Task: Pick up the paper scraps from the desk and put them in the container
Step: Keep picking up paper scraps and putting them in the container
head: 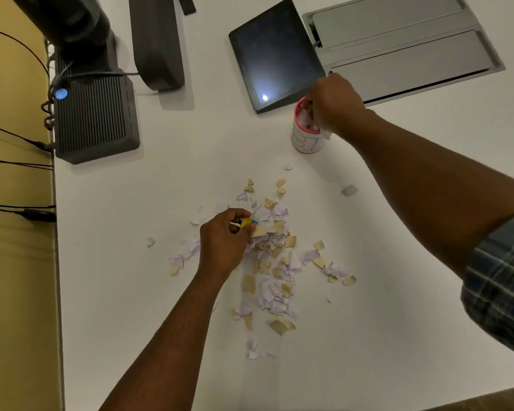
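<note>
White worktop (137,292), yellow wall along the left. Far side: dark tablet (275,51), grey cable-tray lid (404,43), ribbed black box (97,120). Paper scraps (275,274), white and tan, lie in a loose pile mid-worktop, a few strays apart. Container (304,136), a pink-rimmed cup, stands far right of the pile, beside the tablet. Right hand (334,103) sits over its mouth, fingers curled around white scraps, likely dropping them in. Left hand (223,240) is on the pile, pinching a tan scrap and a yellow-blue bit, probably preloading the next batch.
</note>
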Motion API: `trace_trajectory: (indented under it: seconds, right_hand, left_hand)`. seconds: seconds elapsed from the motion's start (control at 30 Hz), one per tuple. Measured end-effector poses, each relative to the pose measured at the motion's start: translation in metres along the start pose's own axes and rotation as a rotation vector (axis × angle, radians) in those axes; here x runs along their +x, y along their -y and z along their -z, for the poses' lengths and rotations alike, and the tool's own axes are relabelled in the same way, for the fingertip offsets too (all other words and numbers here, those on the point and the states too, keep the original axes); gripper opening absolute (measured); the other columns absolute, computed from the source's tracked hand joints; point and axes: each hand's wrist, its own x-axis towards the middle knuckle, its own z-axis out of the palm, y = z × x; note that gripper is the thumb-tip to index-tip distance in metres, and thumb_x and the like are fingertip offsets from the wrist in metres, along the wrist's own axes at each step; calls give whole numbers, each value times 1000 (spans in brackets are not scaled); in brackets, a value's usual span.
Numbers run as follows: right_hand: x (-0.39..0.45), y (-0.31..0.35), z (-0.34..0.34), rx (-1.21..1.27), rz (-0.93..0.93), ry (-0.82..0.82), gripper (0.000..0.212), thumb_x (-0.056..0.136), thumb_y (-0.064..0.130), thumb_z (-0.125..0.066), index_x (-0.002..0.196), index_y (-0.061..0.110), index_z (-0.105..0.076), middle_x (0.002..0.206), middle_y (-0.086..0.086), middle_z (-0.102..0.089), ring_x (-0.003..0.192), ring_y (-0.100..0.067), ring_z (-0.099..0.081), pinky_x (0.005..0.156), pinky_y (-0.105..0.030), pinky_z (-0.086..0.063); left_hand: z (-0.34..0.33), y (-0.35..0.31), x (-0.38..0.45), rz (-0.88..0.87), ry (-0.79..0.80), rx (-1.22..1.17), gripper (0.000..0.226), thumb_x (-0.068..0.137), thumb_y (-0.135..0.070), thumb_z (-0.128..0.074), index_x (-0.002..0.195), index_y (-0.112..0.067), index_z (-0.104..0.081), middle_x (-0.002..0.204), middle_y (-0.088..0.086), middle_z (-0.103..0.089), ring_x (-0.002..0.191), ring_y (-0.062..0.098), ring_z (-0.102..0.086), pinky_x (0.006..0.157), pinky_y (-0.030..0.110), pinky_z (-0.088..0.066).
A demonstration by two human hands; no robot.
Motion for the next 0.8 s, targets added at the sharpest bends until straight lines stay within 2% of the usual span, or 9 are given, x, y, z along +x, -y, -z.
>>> trace_trajectory:
  seconds: [0.13,0.27,0.37,0.47,0.57,0.63,0.7,0.73,0.8]
  right_hand:
    - [10,6,-12,15,-75,33,40,83,19,-70,115,1,-55,104,-17,-60,101,-34,-59,85,-38,-47]
    - [18,7,-17,63,-91,73,22,90,14,-59,106,1,-55,93,-14,-52,102,-35,-59,83,-36,-47]
    - [19,9,-8,-35,-58,162,35,91,17,-60,120,-1,-54,107,-16,-61,104,-33,-60,87,-37,-48]
    - [15,6,6,-114,27,143,42,87,26,-67,122,5,-60,111,-18,-64,102,-34,-60,86,-39,-50]
    - [5,-3,15,-2,44,-54,31,88,23,-66,113,4,-66,106,-18,-67,96,-32,-63,89,-37,-49]
    - [-7,-10,12,189,19,-264,22,92,19,-58,101,4,-70,97,-15,-70,87,-26,-67,82,-28,-50]
    - [-24,-17,0,345,-6,-448,23,94,23,-53,96,8,-71,93,-10,-72,80,-16,-66,73,-18,-47]
    - [-34,-22,-10,409,-30,-502,23,94,25,-53,97,11,-71,93,-7,-72,79,-13,-65,71,-16,-47]
    - [-53,-33,-36,507,-79,-553,24,94,28,-54,101,12,-70,96,-5,-71,82,-13,-64,75,-23,-52]
  left_hand:
    - [0,4,-3,-20,6,7,15,81,-10,-72,90,-20,-67,77,-2,-68,55,-1,-63,48,5,-45]
    - [-1,9,-5,1,25,21,13,81,-13,-72,91,-21,-67,77,-3,-69,53,4,-65,52,14,-51]
    - [-2,11,-5,5,24,41,14,81,-14,-72,90,-24,-67,78,-6,-69,54,2,-64,52,9,-48]
    - [-3,12,-2,13,32,42,14,81,-15,-72,91,-24,-67,79,-4,-70,54,5,-66,51,8,-47]
    - [-6,5,5,-4,28,37,15,80,-16,-74,90,-25,-67,79,-6,-68,62,11,-67,52,10,-48]
    - [-7,-5,11,-16,38,3,16,79,-17,-75,87,-28,-67,79,-6,-69,67,15,-68,58,17,-54]
    - [-9,-20,20,-35,61,-61,18,79,-14,-75,85,-30,-67,77,-5,-70,63,15,-70,61,25,-57]
    - [-10,-29,25,-53,68,-87,20,78,-12,-74,84,-30,-67,76,-5,-70,60,13,-70,59,25,-57]
    - [-15,-48,38,-96,73,-110,18,78,-10,-74,84,-26,-67,78,-1,-71,59,12,-70,54,20,-55]
